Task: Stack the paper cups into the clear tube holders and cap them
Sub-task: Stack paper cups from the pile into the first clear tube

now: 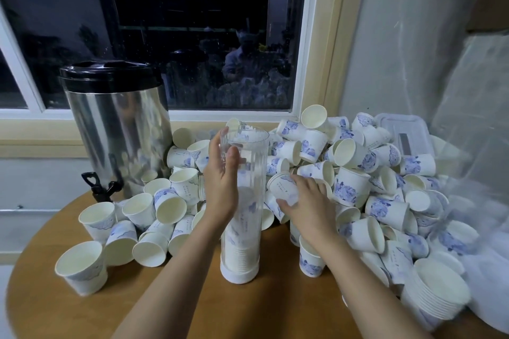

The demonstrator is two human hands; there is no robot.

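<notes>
- A clear tube [245, 228] stands upright near the middle of a round wooden table [192, 311], seated in a white base [239, 274].
- Nested cups [241, 253] fill the tube's lower part. Glare on the wall blurs the top of that column, which seems to reach about halfway up.
- The tube's mouth is open, with no cap on it.
- The left hand [220, 181] grips the tube's upper left side, with the thumb across the front and the fingers curled round the back near the rim.
- The right hand [308, 201] is just right of the tube, its fingers closed over a tilted cup [282, 187] at the near edge of the pile [358, 168].
- The pile is white cups with blue print, heaped from behind the tube out to the table's right side, most of them tipped or on their sides.
- More loose cups [143, 217] lie left of the tube, some upright.
- A short nested stack [438, 294] sits at the table's near right edge.
- A steel urn [118, 132] with a black lid and black tap stands at the back left, in front of a dark window [165, 41].
</notes>
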